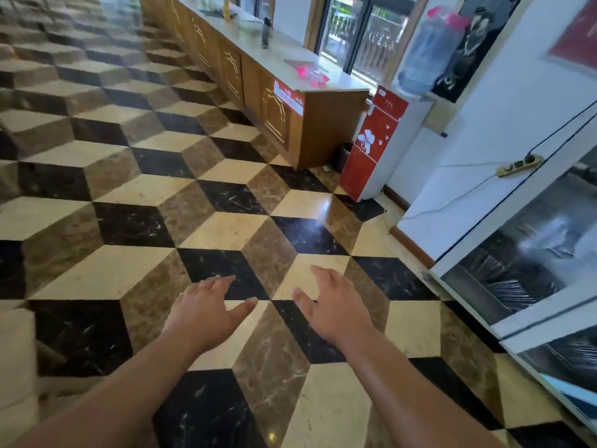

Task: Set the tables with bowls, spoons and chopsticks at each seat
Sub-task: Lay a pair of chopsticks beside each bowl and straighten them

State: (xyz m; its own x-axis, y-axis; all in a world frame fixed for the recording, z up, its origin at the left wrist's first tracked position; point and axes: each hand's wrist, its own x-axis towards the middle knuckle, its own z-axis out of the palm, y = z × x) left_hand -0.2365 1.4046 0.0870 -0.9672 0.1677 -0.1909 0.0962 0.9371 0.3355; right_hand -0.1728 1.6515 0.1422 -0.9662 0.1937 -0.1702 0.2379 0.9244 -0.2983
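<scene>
Bowls, spoons and chopsticks: location cannot be told from this view. L hand (pixel 210 307) and R hand (pixel 337 307) are held out in front, side by side but apart, palms down, fingers relaxed and slightly spread, nothing gripped by either. Both bare forearms are seen reaching in from the bottom edge. Beneath the hands a polished floor (pixel 129 195) is laid w/ cream, brown and black marble tiles in a 3-D cube pattern. Further ahead, a long wooden counter (pixel 277 118) w/ a pale top is set along the windows (pixel 355 37); a dark bottle (pixel 266 32) is stood on it, and pink items (pixel 311 74), blurred, are seen toward its near end. Just beside that end a small dark bin (pixel 344 156) is placed, then a red-fronted water dispenser (pixel 371 147) topped w/ a large clear jug (pixel 426 53). At R, a white glass-door cabinet (pixel 468 221) is seen, w/ a power strip (pixel 519 165) lying on its top.
</scene>
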